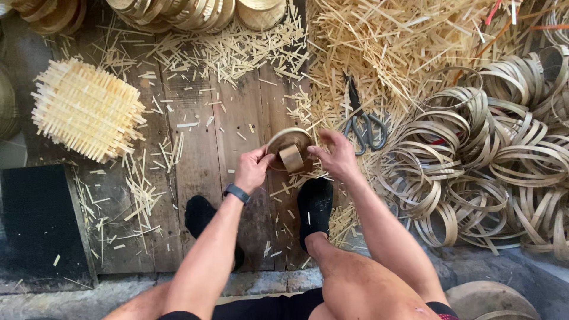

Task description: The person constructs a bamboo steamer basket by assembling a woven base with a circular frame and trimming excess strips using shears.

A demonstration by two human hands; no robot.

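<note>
left hand (252, 169): fingers pinched on the left rim of a bamboo strip hoop (283, 136); a dark band sits on the wrist.
right hand (338, 155): fingers curled and pinching the hoop's right side, thumb pressed toward the small cylinder (291, 157).
work piece: the hoop is held just above the plank floor (195, 178), in front of the person's two black-socked feet; the short tan cylinder sits inside or against its lower edge, exact contact cannot be told.
risk, spring-back: in the inspector's judgement the thin strip is under bend; a slackened pinch on either side could let it snap open and lose its round shape.
risk, splinters: bare fingers run along cut strip edges; a slip could drive a sliver into skin.
risk, scissors (363, 121): lying open-handled just beside the right hand among offcuts, blades pointing away; a careless reach could meet the edges.
risk, footing: loose slivers lie under and around the feet; they could slide or prick through socks.
materials: pale, dry bamboo throughout; flat, ribbon-like, smooth-faced strips.
shapes: a heap of coiled hoops (486, 172) at right, tangled and overlapping; a woven square mat (86, 109) with bristling ends at left; finished woven baskets (178, 13) along the top edge.
floor texture: worn, dark, grainy boards.
</note>
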